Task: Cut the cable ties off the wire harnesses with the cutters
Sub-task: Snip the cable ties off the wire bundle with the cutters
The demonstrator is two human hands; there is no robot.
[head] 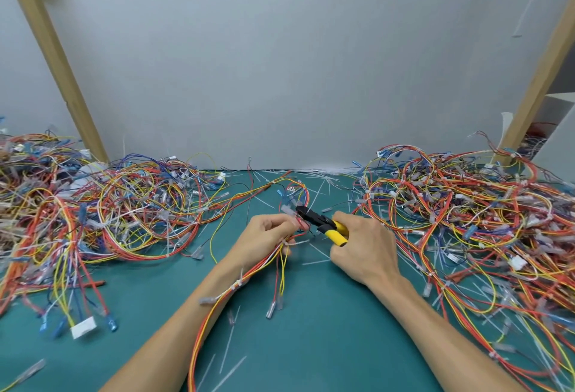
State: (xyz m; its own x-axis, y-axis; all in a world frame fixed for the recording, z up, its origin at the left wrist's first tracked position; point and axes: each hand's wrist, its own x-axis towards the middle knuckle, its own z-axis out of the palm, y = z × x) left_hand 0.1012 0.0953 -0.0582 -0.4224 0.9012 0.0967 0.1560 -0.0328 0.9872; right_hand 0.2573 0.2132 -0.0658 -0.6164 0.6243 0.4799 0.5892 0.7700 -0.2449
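Yellow-handled cutters point(323, 224) gripped in the right hand point(364, 251), black nose pushed right up to the wire harness point(258, 267), probably lining up a tie. Left hand point(267, 236) pinching that harness above the teal desk point(311, 345), holding it steady for the snip. Rest trailing over the left forearm, white cable tie point(238, 282) uncut there.

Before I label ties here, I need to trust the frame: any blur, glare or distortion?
Head view: even soft light, no glare on the green mat; the wide lens leans the left post and right post outward; the left pile and right pile smear toward the edges; sharpest are the cutters in the right hand and the harness in the left hand.
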